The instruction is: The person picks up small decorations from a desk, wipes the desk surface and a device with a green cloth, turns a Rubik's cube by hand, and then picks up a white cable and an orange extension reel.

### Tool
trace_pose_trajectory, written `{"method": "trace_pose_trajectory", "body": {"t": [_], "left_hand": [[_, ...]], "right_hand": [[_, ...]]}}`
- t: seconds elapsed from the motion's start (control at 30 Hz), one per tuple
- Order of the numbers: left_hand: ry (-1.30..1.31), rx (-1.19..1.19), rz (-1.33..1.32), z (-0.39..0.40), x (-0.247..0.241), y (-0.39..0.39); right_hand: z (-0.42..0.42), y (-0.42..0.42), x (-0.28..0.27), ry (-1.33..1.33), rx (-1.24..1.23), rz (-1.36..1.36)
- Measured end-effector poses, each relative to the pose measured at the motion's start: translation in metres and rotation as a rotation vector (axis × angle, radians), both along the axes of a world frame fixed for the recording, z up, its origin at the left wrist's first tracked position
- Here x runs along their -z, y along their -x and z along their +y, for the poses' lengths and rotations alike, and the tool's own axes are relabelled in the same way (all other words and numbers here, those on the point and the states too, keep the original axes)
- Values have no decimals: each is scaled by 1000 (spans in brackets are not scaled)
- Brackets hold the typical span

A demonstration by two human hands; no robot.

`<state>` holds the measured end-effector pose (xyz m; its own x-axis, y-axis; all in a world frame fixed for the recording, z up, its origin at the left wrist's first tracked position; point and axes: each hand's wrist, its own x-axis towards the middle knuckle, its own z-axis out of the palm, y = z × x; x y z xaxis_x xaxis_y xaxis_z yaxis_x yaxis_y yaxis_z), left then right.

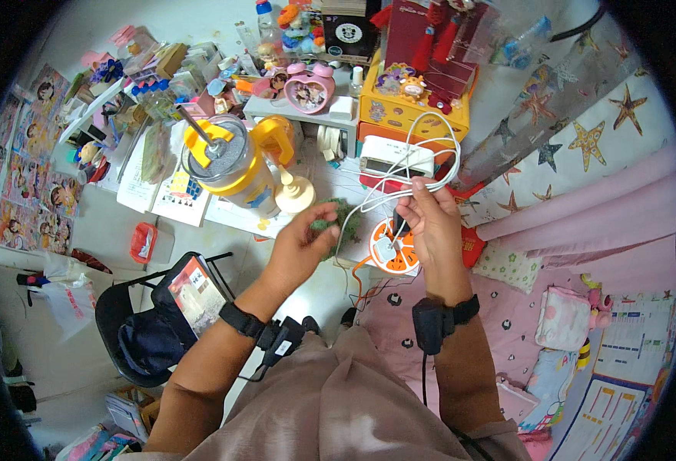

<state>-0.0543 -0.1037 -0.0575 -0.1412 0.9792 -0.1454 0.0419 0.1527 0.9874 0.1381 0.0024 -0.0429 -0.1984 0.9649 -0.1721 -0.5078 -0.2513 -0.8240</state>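
Observation:
My right hand grips a loosely looped white charging cable between thumb and fingers. Below the cable, a round orange-and-white power strip patterned like a fruit slice holds a white plug and a black one. My left hand is to the left, thumb and fingers apart, with nothing seen in it, over a green fuzzy item partly hidden behind it. Behind the cable stands a white box-shaped device. A cream pump bottle and a large yellow-lidded tumbler with a metal straw stand beyond my left hand.
A pink alarm clock sits on a grey shelf at the back, beside a yellow drawer box. An open book lies at the desk's left. A black chair holds a bag and a magazine. A pink bed is at the right.

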Motion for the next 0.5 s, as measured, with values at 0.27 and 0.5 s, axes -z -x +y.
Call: {"method": "trace_pose_trajectory", "body": {"t": [0.27, 0.5], "left_hand": [[-157, 134, 281, -13, 77, -13], [10, 124, 16, -23, 16, -9]], "right_hand": [[16, -7, -4, 153, -113, 536], [18, -30, -14, 180, -52, 589]]}}
